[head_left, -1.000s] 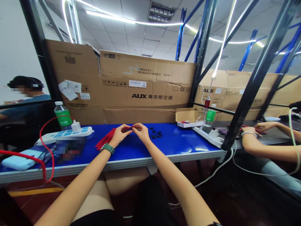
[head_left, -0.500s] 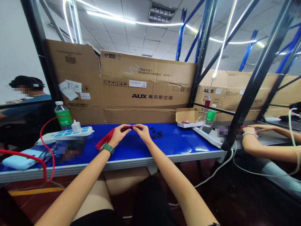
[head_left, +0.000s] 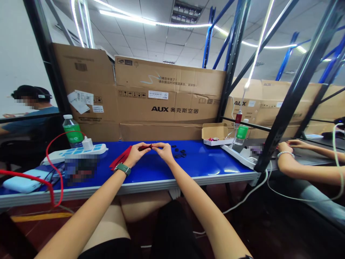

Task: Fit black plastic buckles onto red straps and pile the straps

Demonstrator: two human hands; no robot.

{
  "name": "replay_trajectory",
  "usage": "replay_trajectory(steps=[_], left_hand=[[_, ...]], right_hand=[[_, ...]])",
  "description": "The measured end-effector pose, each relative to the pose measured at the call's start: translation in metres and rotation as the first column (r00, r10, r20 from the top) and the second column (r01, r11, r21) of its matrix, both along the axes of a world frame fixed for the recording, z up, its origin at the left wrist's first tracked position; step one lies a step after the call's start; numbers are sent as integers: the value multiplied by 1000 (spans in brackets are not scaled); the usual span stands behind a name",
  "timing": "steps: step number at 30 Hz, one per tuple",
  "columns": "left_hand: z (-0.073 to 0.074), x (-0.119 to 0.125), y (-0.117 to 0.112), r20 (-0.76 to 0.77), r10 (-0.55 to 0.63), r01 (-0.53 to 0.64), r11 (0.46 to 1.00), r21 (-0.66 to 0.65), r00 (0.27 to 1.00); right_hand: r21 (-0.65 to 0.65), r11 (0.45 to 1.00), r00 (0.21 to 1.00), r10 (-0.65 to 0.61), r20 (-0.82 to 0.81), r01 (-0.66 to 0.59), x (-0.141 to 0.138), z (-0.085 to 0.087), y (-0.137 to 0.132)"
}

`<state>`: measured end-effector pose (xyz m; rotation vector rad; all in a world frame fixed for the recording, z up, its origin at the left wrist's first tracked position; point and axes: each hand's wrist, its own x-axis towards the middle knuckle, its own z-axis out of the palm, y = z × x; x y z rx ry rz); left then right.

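My left hand (head_left: 138,154), with a green-strapped watch (head_left: 124,169) on its wrist, pinches a red fabric strap (head_left: 145,147) above the blue table. Fingertip to fingertip with it, my right hand (head_left: 163,151) is closed on a small dark piece (head_left: 151,146) at the strap's end; the fingers mostly cover it. More red straps (head_left: 120,160) lie on the table left of my left hand. Several small black plastic buckles (head_left: 180,155) are scattered just right of my right hand.
An open small cardboard box (head_left: 215,138) with small red items stands at the back right. At left are a power strip (head_left: 81,154), a green-labelled bottle (head_left: 72,131) and a light blue power bank (head_left: 26,181). A co-worker's arm (head_left: 296,165) rests beyond the black post (head_left: 283,90).
My hands stay together in nearly the same place, with only slight finger movement at the strap. The co-worker's hands at the right have shifted a little.
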<state>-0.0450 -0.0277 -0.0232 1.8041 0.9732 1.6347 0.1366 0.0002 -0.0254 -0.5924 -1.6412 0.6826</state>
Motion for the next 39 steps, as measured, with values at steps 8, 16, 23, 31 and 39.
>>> replay_trajectory(steps=[8, 16, 23, 31, 39], left_hand=[[-2, -1, 1, -82, -26, 25, 1000, -16, 996], [-1, -1, 2, 50, 0, 0, 1000, -6, 999], [-1, -2, 3, 60, -58, 60, 997, -41, 997], [-1, -3, 2, -8, -42, 42, 999, -29, 999], [-3, -6, 3, -13, -2, 2, 1000, 9, 1000]], right_hand=[[77, 988, 985, -142, 101, 135, -1, 1, -3], [79, 997, 1000, 13, 27, -15, -1, -2, 2], [-68, 992, 990, 103, -100, -110, 1, -1, 4], [37, 998, 999, 47, -14, -46, 3, -2, 3], [17, 991, 990, 133, 36, -134, -2, -2, 1]])
